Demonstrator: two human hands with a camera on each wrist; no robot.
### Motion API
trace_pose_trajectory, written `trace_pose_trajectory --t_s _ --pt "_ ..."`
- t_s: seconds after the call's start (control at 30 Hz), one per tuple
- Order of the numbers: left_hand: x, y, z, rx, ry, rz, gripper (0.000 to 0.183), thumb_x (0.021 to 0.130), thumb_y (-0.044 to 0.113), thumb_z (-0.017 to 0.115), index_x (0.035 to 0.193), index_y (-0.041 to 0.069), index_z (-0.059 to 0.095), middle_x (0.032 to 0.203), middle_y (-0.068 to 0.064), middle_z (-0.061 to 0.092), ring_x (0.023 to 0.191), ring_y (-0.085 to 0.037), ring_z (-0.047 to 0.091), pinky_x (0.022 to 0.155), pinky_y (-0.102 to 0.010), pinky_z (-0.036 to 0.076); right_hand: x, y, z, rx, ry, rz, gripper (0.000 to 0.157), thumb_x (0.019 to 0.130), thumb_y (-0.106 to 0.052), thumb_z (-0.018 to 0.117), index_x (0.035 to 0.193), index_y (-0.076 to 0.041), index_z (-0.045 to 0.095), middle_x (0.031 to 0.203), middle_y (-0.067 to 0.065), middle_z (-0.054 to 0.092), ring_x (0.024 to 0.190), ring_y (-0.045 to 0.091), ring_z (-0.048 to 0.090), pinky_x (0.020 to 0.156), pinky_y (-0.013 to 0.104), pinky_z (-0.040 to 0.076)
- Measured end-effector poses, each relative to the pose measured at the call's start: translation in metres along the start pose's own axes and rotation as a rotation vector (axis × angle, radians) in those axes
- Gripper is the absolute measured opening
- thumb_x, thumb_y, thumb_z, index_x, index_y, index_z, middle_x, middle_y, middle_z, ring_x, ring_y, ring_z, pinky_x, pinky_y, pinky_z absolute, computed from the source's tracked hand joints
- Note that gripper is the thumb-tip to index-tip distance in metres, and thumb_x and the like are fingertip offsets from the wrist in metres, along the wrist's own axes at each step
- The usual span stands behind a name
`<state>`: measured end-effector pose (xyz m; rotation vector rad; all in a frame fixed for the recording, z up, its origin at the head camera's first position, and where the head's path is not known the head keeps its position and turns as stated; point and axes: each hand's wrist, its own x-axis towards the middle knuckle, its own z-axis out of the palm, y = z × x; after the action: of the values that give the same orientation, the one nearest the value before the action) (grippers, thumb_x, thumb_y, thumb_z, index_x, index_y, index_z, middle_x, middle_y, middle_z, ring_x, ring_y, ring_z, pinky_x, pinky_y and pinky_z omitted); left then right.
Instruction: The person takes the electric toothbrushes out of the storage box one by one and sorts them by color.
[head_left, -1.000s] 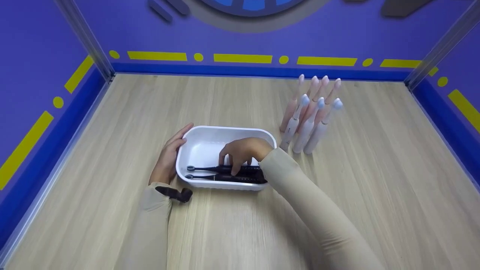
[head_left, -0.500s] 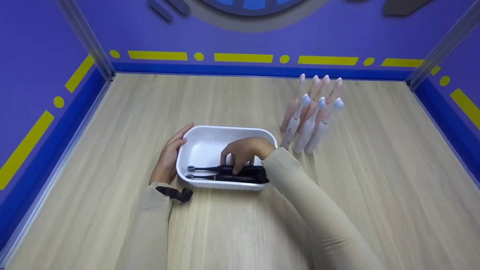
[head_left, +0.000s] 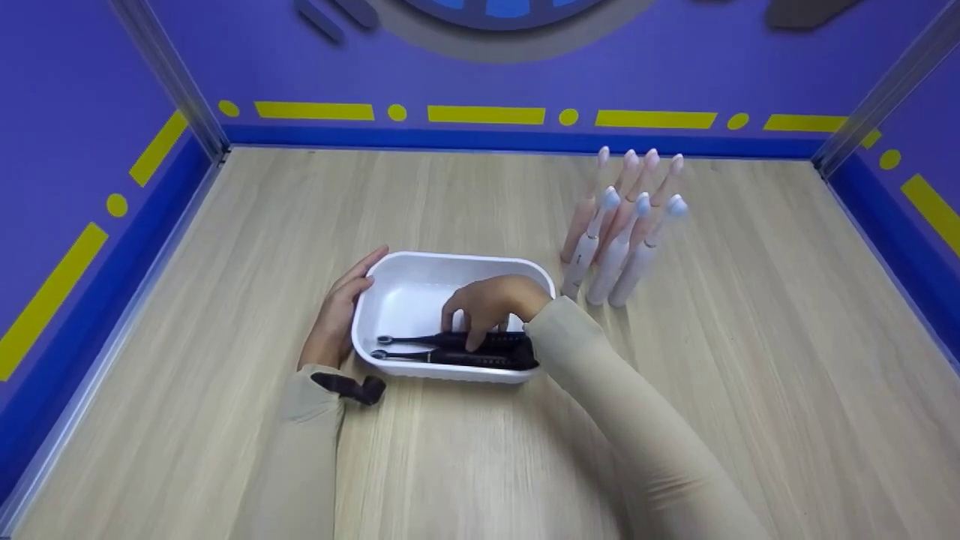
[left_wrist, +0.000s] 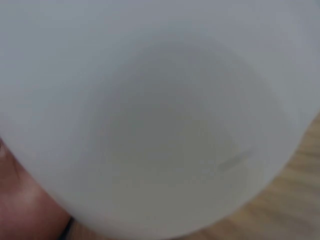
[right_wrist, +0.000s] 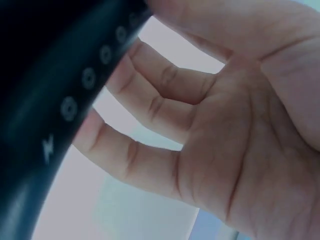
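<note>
A white plastic bin (head_left: pixel 405 289) sits on the table, and my left hand (head_left: pixel 335 319) holds its left end, fingers along the outer wall and thumb at the rim. Two black electric toothbrushes lie along its near wall with their heads to the left. The one farther from me, a black electric toothbrush (head_left: pixel 450 339), is gripped at its handle by my right hand (head_left: pixel 491 300). Its handle with lit symbols (right_wrist: pixel 82 87) shows in the right wrist view, fingertips against it. The nearer black toothbrush (head_left: pixel 469 358) lies right beside it. The bin's wall (left_wrist: pixel 165 125) fills the left wrist view.
Right of the bin, several electric toothbrushes stand upright: a front row of white ones (head_left: pixel 611 270) with blue-tinted heads and a back row of pink ones (head_left: pixel 579 225). Purple walls (head_left: pixel 480 82) enclose the wooden table (head_left: pixel 337 202) at the back and sides.
The gripped toothbrush has shifted very slightly, its head a touch closer to the nearer one. Both hands and the bin stay practically where they were.
</note>
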<state>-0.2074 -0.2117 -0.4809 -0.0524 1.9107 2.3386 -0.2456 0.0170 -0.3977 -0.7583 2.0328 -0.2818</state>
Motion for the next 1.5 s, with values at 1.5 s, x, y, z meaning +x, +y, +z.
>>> trace_pose_trajectory --t_s 1.5 --pt "0.000 0.001 0.000 0.078 0.096 -0.055 0.048 0.100 0.016 0.030 0.146 0.023 0.042 0.156 0.006 0.033 0.143 -0.013 0.030 0.118 -0.035 0.025 -0.038 0.004 -0.014 -0.129 0.276 -0.276 0.043 0.085 -0.011 0.069 0.126 -0.012 0.058 0.113 0.009 0.069 0.102 0.017 0.064 0.090 0.034 0.052"
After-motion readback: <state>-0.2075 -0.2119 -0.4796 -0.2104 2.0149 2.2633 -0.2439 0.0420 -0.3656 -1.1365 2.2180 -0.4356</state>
